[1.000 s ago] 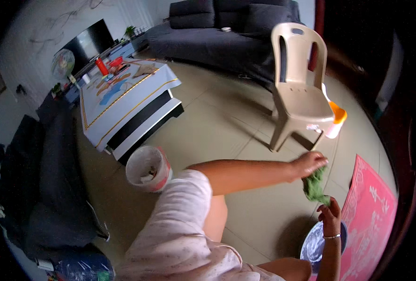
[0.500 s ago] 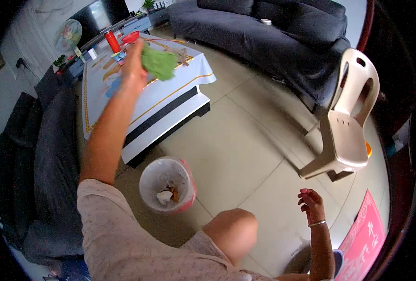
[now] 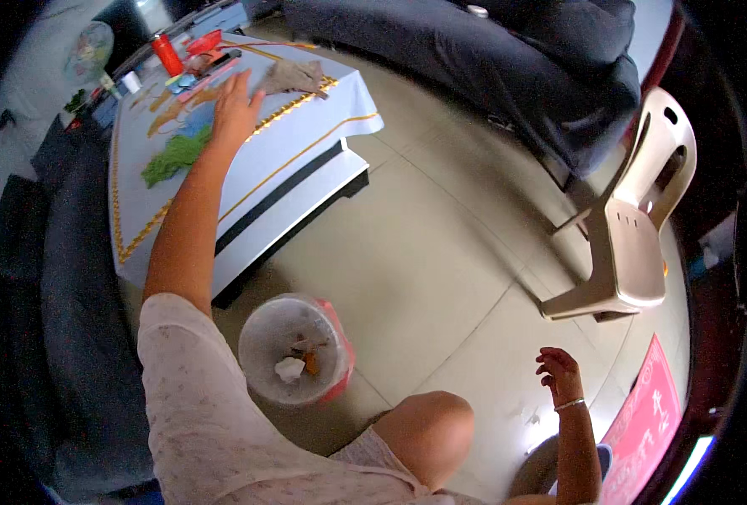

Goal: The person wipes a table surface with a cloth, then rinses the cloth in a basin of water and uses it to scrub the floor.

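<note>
My left hand [image 3: 237, 114] is stretched out over the coffee table, fingers spread with nothing in them. Left of my wrist, a crumpled green cloth [image 3: 174, 158] lies on the white tablecloth [image 3: 298, 126] with gold trim. Just beyond my fingers is a crumpled grey-brown cloth [image 3: 292, 77]. My right hand [image 3: 560, 373] hangs low at the right, bracelet on the wrist, fingers loosely bent and holding nothing I can see. On the floor below the table stands a waste bin [image 3: 256, 332] with scraps of white and brown rubbish inside.
A red bottle [image 3: 167, 55] and a red bowl [image 3: 205, 42] stand at the table's far end. Dark sofas [image 3: 441, 67] line the back and left. A beige plastic chair [image 3: 634, 244] stands at the right, with a red printed sheet [image 3: 643, 425] in front of it.
My left hand has let go of the green cloth, which now lies on the table left of my wrist. The grey-brown cloth shows more fully. My right hand has hardly moved.
</note>
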The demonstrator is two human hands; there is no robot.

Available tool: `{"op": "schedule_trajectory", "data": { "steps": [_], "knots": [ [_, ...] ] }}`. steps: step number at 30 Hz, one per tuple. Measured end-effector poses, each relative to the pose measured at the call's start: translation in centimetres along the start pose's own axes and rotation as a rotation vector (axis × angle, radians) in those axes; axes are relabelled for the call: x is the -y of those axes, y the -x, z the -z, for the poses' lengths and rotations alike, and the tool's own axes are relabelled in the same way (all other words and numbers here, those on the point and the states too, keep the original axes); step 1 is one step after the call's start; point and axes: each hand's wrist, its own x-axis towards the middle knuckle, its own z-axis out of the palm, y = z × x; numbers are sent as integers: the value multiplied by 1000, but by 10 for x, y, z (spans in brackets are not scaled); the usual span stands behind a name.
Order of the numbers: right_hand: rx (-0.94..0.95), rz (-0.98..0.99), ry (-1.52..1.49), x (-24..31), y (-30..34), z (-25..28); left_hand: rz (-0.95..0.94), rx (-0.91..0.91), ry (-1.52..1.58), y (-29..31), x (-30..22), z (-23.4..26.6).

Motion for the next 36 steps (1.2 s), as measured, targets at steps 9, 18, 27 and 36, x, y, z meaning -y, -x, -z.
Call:
{"op": "schedule_trajectory", "data": {
  "steps": [9, 18, 27, 36],
  "knots": [
    [-162, -97, 62, -26, 34, 41, -60, 306, 67, -38, -44, -125],
    [-65, 11, 81, -52, 81, 74, 79, 476, 952, 10, -314, -53],
    [-18, 216, -193, -72, 178, 150, 103, 1708, 1906, 209, -692, 195],
    [-387, 299, -604, -218, 268, 293, -138, 1988, 1694, 364, -874, 270]
  ]
}}
